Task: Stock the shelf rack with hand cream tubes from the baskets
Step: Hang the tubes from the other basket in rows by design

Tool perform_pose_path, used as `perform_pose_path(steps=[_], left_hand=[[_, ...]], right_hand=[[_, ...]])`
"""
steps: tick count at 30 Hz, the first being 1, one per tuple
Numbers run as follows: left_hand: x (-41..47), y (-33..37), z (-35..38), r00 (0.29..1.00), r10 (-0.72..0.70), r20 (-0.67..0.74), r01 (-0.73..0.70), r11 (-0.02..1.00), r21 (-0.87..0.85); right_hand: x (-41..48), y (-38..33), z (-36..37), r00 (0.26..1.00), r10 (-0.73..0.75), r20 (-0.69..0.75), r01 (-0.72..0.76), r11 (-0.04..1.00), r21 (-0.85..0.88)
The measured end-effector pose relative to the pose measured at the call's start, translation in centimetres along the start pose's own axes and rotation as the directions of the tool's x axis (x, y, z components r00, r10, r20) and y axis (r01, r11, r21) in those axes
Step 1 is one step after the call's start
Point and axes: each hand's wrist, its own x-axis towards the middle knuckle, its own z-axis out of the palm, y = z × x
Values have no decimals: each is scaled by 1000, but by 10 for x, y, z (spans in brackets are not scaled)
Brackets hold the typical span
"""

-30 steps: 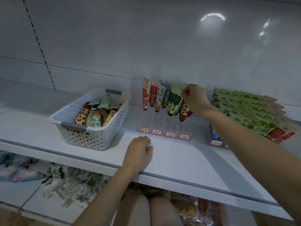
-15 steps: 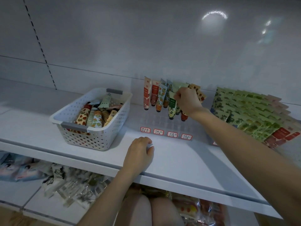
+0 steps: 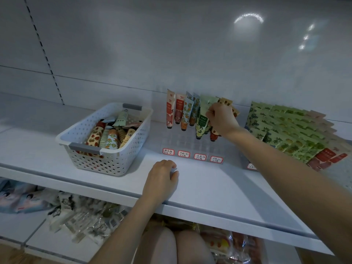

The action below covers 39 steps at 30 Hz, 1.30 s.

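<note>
Covering the far right end of the clear rack (image 3: pixel 190 144), the right hand (image 3: pixel 222 119) hides most of the tubes standing there. Only brown patterned tips above the knuckles and a red cap below the wrist show. The rack itself is see-through and hard to trace against the white shelf (image 3: pixel 219 189). A second rack to the right is cut off by the forearm, and its tag is only partly seen. Wrapped goods on the lower shelf (image 3: pixel 80 218) are blurred, and two knees (image 3: pixel 179 246) show at the bottom edge.

The right arm reaches far and left across the shelf. Its fingers are curled round the upper part of a green tube (image 3: pixel 201 121), which stands cap down in the rack's third column. To the left of that tube, more hand cream tubes (image 3: pixel 180 111) stand in the first two columns, red-and-pink ones and then orange-patterned ones.

The left hand (image 3: pixel 162 180) rests knuckles up on the near shelf edge with its fingers tucked under. Whether it holds anything cannot be made out.

The white perforated basket (image 3: pixel 114 161) sits at the left, well apart from the rack, with mixed tubes lying in it.

Four red-bordered labels (image 3: pixel 192 155) run along the rack's near edge. They carry handwriting too small to read. Print on the tubes is likewise unreadable. Green packets (image 3: pixel 285 130) fan out at the far right.
</note>
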Motion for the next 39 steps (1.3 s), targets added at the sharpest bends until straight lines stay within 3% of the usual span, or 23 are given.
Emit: perform_pose_path(steps=[9, 16, 34, 39], left_hand=[[1, -2, 1, 1000, 3, -13, -3, 1000, -3], [1, -3, 2, 1000, 1, -15, -1, 1000, -4], [3, -6, 4, 1000, 3, -20, -4, 1000, -16], [3, -6, 4, 1000, 9, -27, -9, 1000, -12]], right_hand=[[3, -8, -1, 999, 12, 31, -10, 998, -69], [6, -1, -4, 997, 46, 57, -45, 999, -10], [11, -8, -9, 994, -16, 110, 39, 978, -203], [9, -9, -11, 992, 26, 123, -6, 987, -163]])
